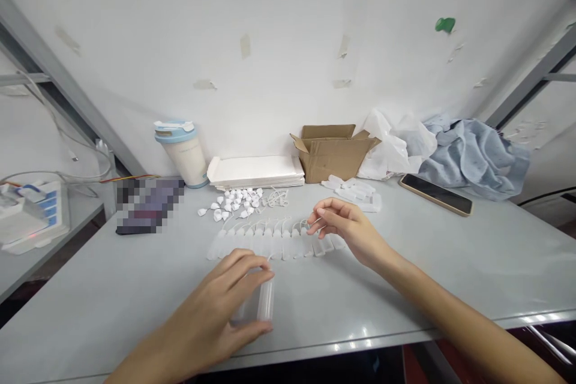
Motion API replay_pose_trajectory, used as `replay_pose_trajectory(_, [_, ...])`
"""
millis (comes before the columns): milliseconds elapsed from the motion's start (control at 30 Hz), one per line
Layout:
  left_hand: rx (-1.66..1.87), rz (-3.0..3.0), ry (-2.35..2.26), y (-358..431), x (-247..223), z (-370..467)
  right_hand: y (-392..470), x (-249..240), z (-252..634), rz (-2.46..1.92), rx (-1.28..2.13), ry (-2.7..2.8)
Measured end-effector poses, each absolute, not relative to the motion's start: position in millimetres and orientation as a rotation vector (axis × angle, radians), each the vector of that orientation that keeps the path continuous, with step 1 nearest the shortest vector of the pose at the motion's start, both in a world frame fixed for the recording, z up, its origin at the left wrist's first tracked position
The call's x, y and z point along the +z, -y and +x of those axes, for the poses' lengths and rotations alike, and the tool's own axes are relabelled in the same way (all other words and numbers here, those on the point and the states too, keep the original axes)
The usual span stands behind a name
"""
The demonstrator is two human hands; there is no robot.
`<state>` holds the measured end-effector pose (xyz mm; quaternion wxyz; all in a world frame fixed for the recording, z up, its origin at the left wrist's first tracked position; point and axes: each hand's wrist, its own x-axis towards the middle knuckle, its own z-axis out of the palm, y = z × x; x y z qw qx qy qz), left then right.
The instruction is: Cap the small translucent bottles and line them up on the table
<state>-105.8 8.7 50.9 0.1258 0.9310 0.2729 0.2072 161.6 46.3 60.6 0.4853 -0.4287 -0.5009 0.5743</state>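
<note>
Near the table's front edge my left hand (225, 300) grips a clear plastic box (266, 300), fingers on its far end and thumb on its near end. Its left part is hidden behind the hand. Beyond it lies a row of translucent white sleeves (270, 246), side by side, with thin cords at their top ends. Over the right part of this row hovers my right hand (339, 225), its fingers loosely curled and apart, with nothing visible in them. Behind the row are a pile of small white caps (236, 201) and a tangle of thin cords (275, 197).
At the back stand a tumbler (184, 156), a stack of white flat boxes (256, 173) and an open cardboard box (335, 159). More translucent sleeves (353, 189) lie before it. Rightward are a plastic bag (396, 144), a phone (436, 194) and a blue cloth (477, 156).
</note>
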Motion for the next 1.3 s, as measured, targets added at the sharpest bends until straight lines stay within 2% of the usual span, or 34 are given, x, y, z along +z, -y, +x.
replay_pose_trajectory(600, [0.349,2.697,-0.913,-11,45,-118,-46,62,161,-1.106,1.344,1.268])
replay_pose_trajectory(1300, [0.277,2.649,-0.932,-11,48,-122,-46,61,161,-1.133,1.315,1.333])
